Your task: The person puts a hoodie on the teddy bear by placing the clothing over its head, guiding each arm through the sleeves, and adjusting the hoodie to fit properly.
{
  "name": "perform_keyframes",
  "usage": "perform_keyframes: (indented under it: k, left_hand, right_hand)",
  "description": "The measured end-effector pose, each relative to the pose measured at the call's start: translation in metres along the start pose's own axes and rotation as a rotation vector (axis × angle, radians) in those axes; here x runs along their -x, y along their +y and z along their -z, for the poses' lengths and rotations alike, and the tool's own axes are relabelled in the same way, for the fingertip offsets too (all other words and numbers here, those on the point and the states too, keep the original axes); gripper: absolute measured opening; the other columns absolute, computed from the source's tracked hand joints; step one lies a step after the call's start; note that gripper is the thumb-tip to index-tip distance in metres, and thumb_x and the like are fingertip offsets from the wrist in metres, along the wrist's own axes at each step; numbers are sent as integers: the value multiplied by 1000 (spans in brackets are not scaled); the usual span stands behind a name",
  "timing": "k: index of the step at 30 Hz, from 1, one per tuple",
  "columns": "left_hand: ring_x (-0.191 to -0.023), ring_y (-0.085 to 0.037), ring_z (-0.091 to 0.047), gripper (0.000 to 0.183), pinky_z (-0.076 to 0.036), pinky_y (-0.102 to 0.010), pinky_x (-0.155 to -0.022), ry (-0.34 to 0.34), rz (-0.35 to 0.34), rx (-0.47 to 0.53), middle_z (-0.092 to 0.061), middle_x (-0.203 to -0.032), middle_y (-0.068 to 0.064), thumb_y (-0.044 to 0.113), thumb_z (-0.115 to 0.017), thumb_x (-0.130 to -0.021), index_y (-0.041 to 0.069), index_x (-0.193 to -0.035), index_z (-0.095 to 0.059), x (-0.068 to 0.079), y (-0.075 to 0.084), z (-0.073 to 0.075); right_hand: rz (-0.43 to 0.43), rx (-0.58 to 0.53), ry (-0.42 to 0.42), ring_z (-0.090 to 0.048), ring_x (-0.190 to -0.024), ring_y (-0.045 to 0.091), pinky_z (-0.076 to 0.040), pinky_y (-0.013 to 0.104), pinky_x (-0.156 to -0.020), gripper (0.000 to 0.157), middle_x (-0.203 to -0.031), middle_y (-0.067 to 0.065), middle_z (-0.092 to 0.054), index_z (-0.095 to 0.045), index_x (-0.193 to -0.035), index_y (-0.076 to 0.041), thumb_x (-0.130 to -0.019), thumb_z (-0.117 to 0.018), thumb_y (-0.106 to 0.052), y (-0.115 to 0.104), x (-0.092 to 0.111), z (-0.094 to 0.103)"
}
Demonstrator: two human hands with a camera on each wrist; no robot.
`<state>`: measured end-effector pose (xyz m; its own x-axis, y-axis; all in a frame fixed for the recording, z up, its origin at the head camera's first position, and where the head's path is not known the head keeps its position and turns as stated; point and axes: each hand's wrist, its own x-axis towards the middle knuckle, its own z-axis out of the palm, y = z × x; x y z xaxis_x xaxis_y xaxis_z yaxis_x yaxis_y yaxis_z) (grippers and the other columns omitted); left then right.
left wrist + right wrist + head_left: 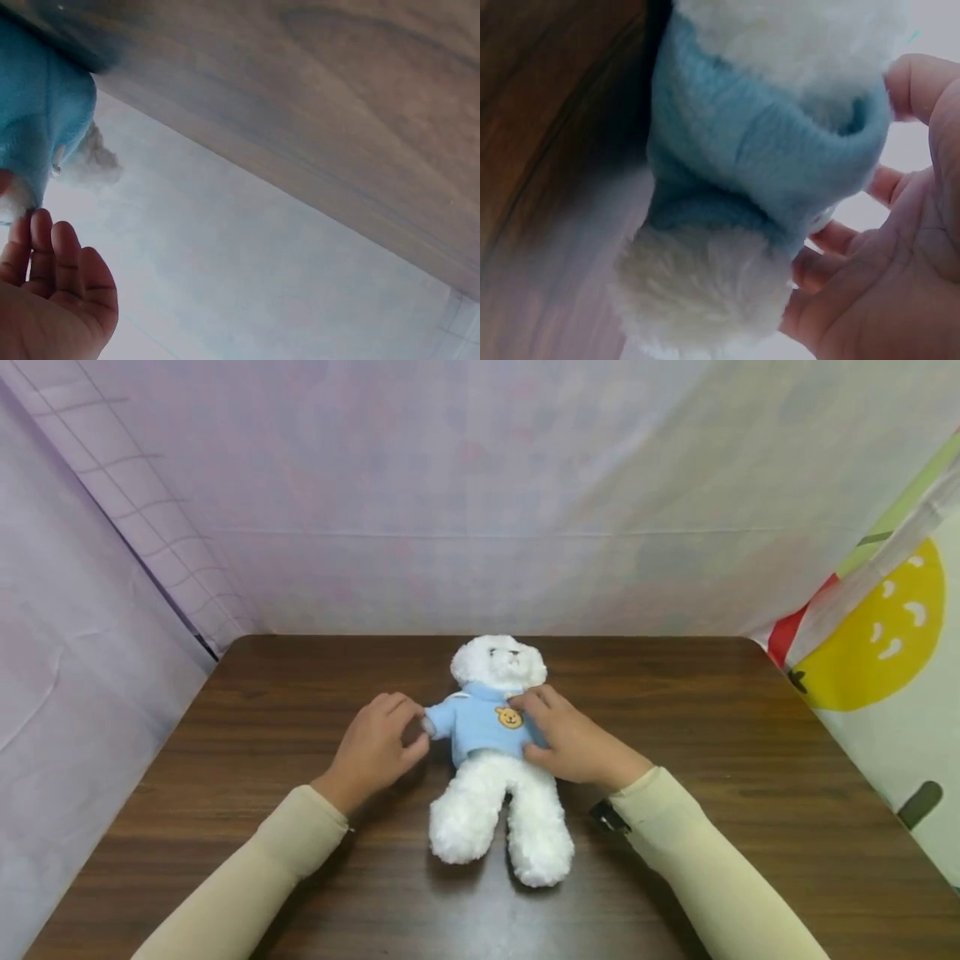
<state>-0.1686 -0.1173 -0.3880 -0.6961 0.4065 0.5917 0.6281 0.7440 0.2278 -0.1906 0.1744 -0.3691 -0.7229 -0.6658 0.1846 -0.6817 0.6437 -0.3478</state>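
Observation:
A white plush teddy bear (512,785) in a light blue shirt (480,727) lies face up on the brown table, legs toward me. A small yellow bear-face patch (510,717) marks the shirt's chest. At the end of the bear's sleeve on the left, my left hand (378,743) pinches the cuff (430,724) between thumb and fingers. My right hand (573,735) rests on the shirt's other side, fingertips on the chest and thumb by the hem, hiding that sleeve in the head view. In the right wrist view, a fluffy paw (705,289) sticks out below the shirt.
The dark wood-grain table (300,677) has its far edge just behind the bear's head. A pale cloth backdrop (480,485) hangs behind it. At the right hangs a cloth with a yellow print (885,635). A dark band (609,817) shows at my right wrist.

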Motion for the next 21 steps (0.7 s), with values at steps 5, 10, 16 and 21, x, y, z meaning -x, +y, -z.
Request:
perform_keyframes:
  k: [5, 10, 16, 21]
  left_hand:
    - [-77, -18, -54, 19, -46, -32, -68, -3, 14, -26, -60, -83, -2, 23, -70, -78, 7, -86, -64, 0, 6, -1]
    - [-76, -19, -56, 24, -46, -34, -68, -19, 35, -81, -62, -82, -2, 30, -71, -78, 8, -85, -67, -3, 8, -3]
    - [-72, -20, -56, 26, -46, -35, -63, 20, 33, -148, -62, -78, -1, 33, -71, -77, 8, -80, -68, -6, 14, -7]
    - [-69, -23, -55, 13, -44, -38, -57, 60, 59, -144, -60, -77, -4, 19, -64, -77, 6, -79, -66, -7, 14, -8]
  right_hand:
    - [20, 13, 25, -42, -107, 27, -41, 40, -85, 51, -129, 16, -30, -37, -135, -15, -85, -48, -15, -7, 1, -2]
    - [-52, 29, 71, -46, -96, 27, -44, 40, -76, 38, -117, 13, -37, -48, -121, -19, -93, -45, -44, -18, -5, -5]
    - [-100, 129, 100, -50, -88, 28, -47, 41, -69, 55, -113, 16, -41, -50, -120, -18, -84, -52, -59, -27, -13, -9]
    - [-85, 99, 90, -49, -96, 32, -46, 44, -75, 50, -119, 18, -38, -48, -124, -20, -84, -59, -50, -26, -9, -8]
